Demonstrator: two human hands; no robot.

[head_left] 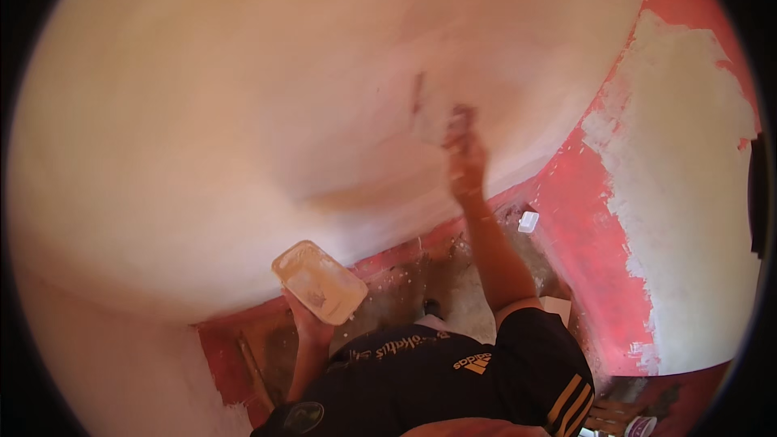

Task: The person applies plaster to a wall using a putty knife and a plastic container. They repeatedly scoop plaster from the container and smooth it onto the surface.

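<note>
The two hands are well apart from each other, and each one is holding a thing. The left hand (312, 325) is clamped on a tan tray (321, 279) at its lower side; the fingers under it are hidden. The tray is shallow, with rounded corners, tilted, and carries pale smears inside. It is in front of the lower part of the cream wall (186, 137). The right hand (467, 168) is raised higher and closed around a tool (419, 95), which is at the same wall; both are blurred, so I cannot tell the exact kind of the tool. To the right, the side wall (680, 137) is red with a big pale patch. A small white box (528, 222) is near the corner, beyond the right forearm
</note>
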